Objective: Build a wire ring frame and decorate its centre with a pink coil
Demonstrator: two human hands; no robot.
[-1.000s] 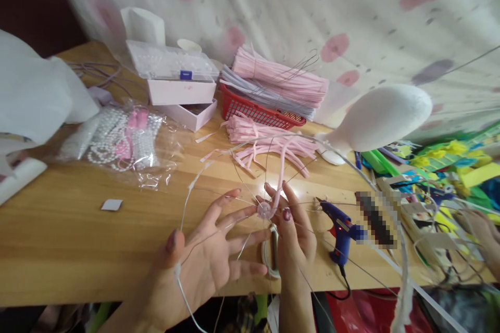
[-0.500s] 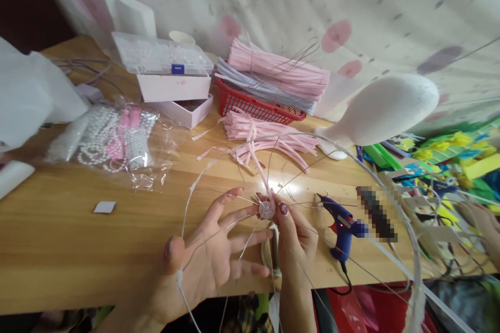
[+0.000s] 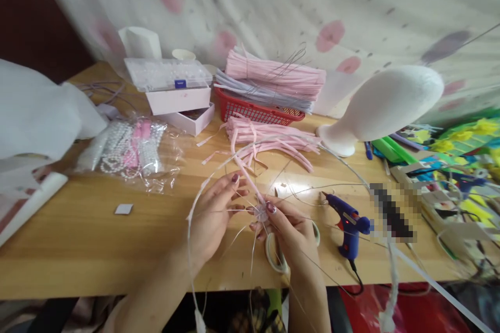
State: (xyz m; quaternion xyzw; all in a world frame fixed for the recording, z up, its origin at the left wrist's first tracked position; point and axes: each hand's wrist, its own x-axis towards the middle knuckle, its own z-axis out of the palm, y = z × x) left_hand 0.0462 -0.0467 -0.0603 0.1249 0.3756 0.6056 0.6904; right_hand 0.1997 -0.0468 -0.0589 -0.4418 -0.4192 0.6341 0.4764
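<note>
My right hand (image 3: 295,229) pinches a small clear round disc (image 3: 261,212) between thumb and fingers. Thin wires fan out from the disc to a large hoop wrapped in white (image 3: 189,234). A pink fuzzy strip (image 3: 246,174) rises from the disc towards a bundle of pink strips (image 3: 273,140). Left of the disc is my left hand (image 3: 213,213), its fingers bent and apart among the wires; I see nothing gripped in it. Scissors (image 3: 278,269) with pale handles lie partly hidden under my right hand.
A blue glue gun (image 3: 349,223) with a lit red light lies to the right. Behind stand a red basket (image 3: 258,113) of pink and grey strips and a white foam head form (image 3: 398,99). Bagged pearl strings (image 3: 128,151), boxes (image 3: 179,100) and a paper scrap (image 3: 124,209) are on the left.
My left hand has turned from spread, palm up, to bent fingers near the wires. The hoop has shifted and tilted, and the pink strip now leans left. The camera view has moved too.
</note>
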